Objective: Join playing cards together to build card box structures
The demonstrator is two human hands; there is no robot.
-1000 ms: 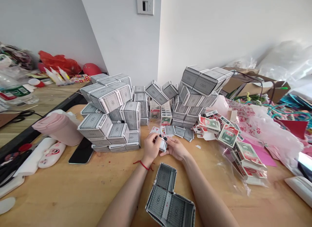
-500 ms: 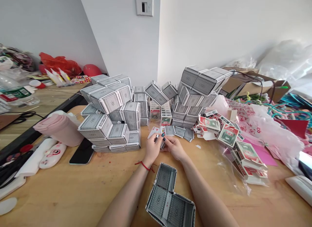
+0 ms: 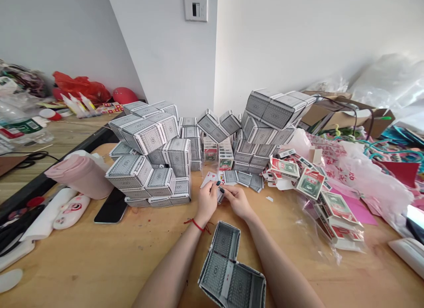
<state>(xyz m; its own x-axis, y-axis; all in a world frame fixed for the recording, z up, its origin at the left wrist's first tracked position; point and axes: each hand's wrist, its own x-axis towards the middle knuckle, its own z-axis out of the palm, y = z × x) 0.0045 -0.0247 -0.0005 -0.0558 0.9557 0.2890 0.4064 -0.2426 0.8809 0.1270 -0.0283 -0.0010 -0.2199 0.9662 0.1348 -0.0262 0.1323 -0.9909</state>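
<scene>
Closest to me, at the bottom of the head view, a folded block of grey-patterned playing cards [image 3: 228, 272] sits on the pale wooden table [image 3: 99, 264] between my two forearms. Just beyond it my left hand [image 3: 207, 202], with a red string at its wrist, and my right hand [image 3: 236, 201] meet low over the tabletop. Both are clamped on a small bundle of grey-backed paper playing cards [image 3: 220, 196], with fingertips pinching it from either side.

I judge the bundle light, thin and slick. It is likely to fan out or slide apart, and it creases easily. The short edges look like the safest place to hold it, with a thumb across the top to keep it square.

Just past the hands lie flat loose cards [image 3: 243, 178]. A heap of grey card cubes [image 3: 149, 153] rises to the left, and a taller stack of the same cubes [image 3: 268, 122] to the right. Red-and-green card boxes [image 3: 311, 180] spill from clear plastic further right. At the far left a pink plastic cup [image 3: 81, 173] lies on its side near a black phone [image 3: 111, 206]. A white wall switch [image 3: 196, 9] is furthest back.
</scene>
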